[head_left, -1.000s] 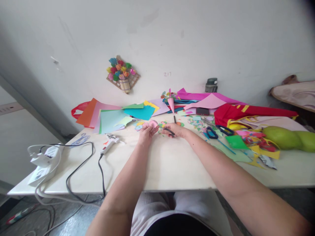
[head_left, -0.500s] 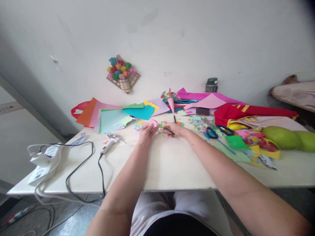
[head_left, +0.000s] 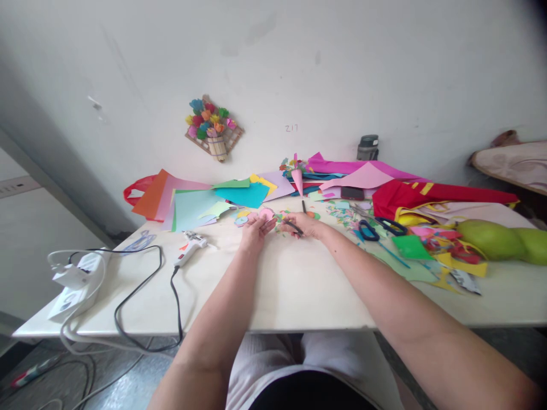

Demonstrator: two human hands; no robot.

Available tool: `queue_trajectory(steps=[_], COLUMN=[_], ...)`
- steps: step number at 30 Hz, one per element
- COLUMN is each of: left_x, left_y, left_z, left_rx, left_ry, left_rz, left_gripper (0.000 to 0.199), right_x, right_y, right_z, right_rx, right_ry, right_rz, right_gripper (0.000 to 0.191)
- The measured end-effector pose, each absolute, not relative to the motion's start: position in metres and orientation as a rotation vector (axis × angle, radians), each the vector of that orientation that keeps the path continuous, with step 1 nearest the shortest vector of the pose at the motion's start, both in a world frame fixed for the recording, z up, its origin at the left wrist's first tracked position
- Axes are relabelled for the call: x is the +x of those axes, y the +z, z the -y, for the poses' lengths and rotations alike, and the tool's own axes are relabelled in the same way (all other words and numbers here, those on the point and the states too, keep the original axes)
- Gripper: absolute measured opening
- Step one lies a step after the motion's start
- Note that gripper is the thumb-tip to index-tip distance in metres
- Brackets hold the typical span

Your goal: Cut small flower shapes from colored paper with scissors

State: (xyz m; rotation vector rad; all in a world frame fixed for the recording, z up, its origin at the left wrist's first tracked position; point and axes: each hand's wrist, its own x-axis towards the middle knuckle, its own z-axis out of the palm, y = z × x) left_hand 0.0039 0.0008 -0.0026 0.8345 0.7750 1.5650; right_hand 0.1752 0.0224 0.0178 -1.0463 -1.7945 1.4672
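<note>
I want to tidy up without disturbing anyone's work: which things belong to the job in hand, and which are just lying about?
Seemingly in use:
pink paper piece, in the left hand
black-handled tool, in the right hand

Probably just lying about, in neither hand:
glue gun
dark phone-like object
dark-lidded bottle

A small, rounded pink paper piece (head_left: 267, 214) sits in the fingers of the left hand (head_left: 255, 230). Near it, a curved black handle (head_left: 294, 228), probably of scissors, slants across the right hand (head_left: 306, 225).
</note>
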Motion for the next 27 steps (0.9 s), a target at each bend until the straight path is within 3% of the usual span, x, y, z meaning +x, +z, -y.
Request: queue_trajectory(steps=[27], left_x=[0.0040], left_y=[0.0018], left_z=[0.0027], left_rx=[0.852], left_ry=[1.515], left_rz=[-0.811], left_gripper=[0.020], right_x=[0.1758], right_y=[0.0191], right_z=[-0.0196], right_rx=[-0.981], right_ry=[1.506], right_rz=[1.857], right_gripper=[0.022])
